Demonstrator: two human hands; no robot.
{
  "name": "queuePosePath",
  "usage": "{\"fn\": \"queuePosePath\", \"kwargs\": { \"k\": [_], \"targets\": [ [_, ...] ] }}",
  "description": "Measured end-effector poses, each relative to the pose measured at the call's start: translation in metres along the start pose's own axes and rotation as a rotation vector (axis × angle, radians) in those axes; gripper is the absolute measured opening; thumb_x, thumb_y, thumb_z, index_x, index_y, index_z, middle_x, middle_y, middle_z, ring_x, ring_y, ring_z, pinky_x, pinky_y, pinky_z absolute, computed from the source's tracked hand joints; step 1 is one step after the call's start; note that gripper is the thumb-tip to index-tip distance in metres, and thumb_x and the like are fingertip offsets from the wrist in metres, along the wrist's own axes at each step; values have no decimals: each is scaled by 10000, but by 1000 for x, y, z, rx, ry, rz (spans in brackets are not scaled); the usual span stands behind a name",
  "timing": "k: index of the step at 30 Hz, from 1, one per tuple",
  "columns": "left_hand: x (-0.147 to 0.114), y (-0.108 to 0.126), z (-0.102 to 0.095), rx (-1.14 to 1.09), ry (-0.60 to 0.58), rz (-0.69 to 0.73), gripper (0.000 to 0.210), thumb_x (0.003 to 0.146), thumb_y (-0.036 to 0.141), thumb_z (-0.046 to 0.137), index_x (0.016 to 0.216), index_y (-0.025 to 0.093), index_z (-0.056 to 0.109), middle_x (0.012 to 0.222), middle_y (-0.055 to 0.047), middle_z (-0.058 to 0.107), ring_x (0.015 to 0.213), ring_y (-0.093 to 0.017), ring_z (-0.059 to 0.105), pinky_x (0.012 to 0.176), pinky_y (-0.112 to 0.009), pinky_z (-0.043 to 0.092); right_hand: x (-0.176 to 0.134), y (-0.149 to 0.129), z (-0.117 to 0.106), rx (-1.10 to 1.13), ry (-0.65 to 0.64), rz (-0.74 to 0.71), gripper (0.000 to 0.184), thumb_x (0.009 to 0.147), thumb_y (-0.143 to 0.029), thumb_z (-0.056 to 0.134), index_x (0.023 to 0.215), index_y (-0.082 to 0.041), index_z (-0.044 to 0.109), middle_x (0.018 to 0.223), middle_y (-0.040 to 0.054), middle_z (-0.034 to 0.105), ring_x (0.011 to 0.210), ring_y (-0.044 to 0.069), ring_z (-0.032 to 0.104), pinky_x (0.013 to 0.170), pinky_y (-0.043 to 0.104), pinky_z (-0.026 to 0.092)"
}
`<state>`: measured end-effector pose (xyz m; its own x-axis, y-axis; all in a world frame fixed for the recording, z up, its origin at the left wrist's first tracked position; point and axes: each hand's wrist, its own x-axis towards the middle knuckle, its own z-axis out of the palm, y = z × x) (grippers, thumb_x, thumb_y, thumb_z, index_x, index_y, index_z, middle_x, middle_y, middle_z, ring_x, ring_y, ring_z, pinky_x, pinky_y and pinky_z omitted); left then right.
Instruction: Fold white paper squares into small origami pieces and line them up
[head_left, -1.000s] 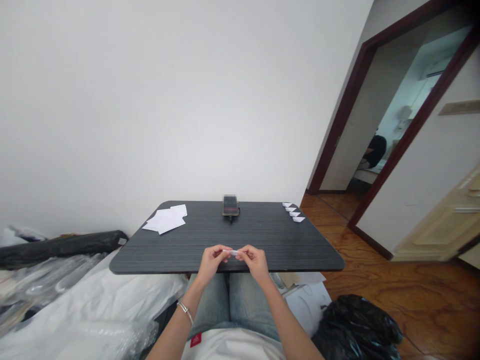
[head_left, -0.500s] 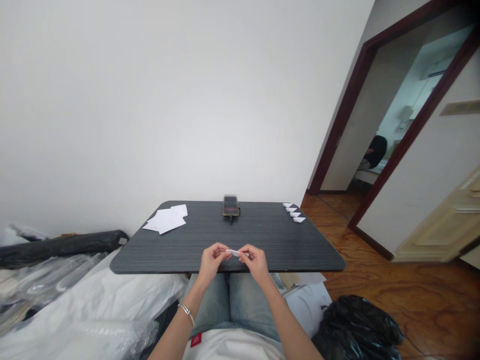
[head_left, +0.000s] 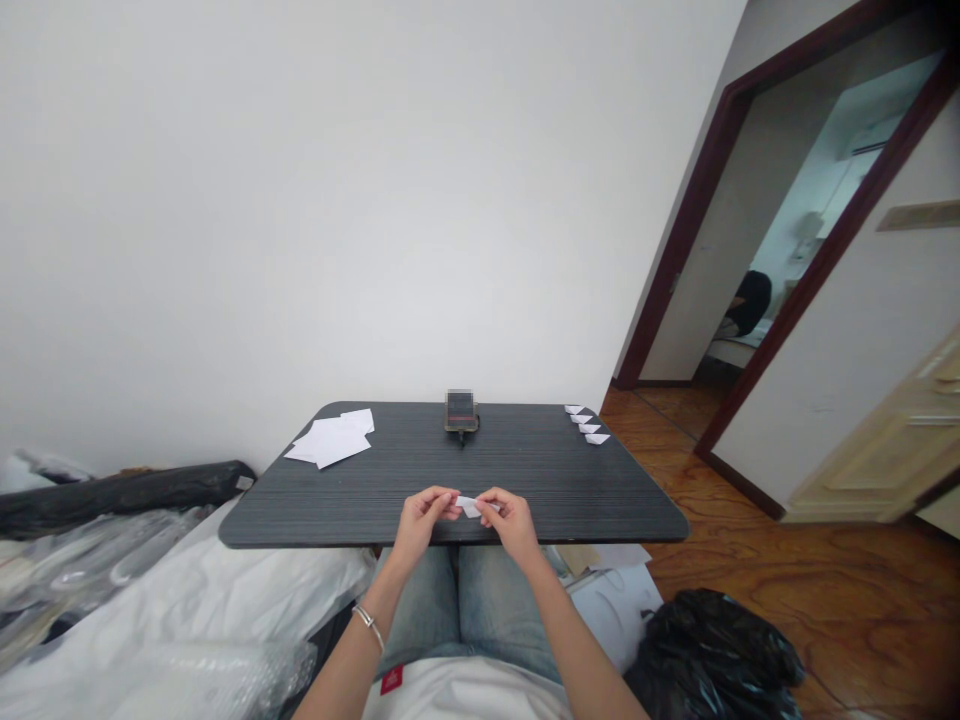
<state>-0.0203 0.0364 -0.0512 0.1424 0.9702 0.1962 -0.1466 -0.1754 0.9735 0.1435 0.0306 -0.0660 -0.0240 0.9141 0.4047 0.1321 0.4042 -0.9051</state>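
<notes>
A small folded piece of white paper [head_left: 469, 506] is pinched between my two hands, over the front edge of the dark table [head_left: 480, 470]. My left hand [head_left: 426, 518] grips its left end with thumb and fingers. At the right end, my right hand [head_left: 510, 518] holds it the same way. The fingertips cover both ends of the paper. Flat white sheets [head_left: 334, 438] lie overlapping at the table's left. Several small folded paper pieces [head_left: 589, 428] form a row along the right edge.
A phone-like device [head_left: 460, 412] with a cable stands at the table's back, near the wall. Plastic-wrapped items [head_left: 150, 560] lie to the left. On the floor at the right sit a black plastic bag [head_left: 712, 655] and a white paper bag [head_left: 619, 605]. Through the doorway, a person [head_left: 750, 303] is partly visible.
The folded paper has turned between my fingers and shows a broader face than before. Both hands stay in nearly the same place, still pinching it.
</notes>
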Motion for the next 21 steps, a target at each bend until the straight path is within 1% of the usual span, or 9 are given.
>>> {"fn": "queuePosePath", "kwargs": {
  "k": [4, 14, 21],
  "targets": [
    [0, 0, 1, 5, -23, 6, 225, 641, 316, 668, 749, 119, 671, 639, -42, 687, 566, -157, 620, 600, -276, 513, 0, -1, 0, 27, -17, 16, 194, 732, -327, 584, 693, -144, 634, 516, -7, 565, 434, 107, 515, 439, 203, 424],
    [-1, 3, 4, 64, -45, 44, 179, 653, 293, 651, 681, 116, 641, 598, -27, 646, 557, -140, 587, 519, -224, 470, 0, -2, 0, 4, -45, -2, 203, 730, -337, 599, 675, -145, 634, 502, -11, 571, 416, 100, 506, 428, 193, 408],
    [-2, 4, 5, 137, -40, 72, 184, 618, 282, 680, 607, 117, 600, 539, -5, 599, 453, -95, 516, 452, -190, 419, -1, -5, 0, -58, -89, -35, 197, 746, -325, 581, 678, -147, 633, 523, -2, 588, 410, 96, 492, 416, 191, 394]
  ]
}}
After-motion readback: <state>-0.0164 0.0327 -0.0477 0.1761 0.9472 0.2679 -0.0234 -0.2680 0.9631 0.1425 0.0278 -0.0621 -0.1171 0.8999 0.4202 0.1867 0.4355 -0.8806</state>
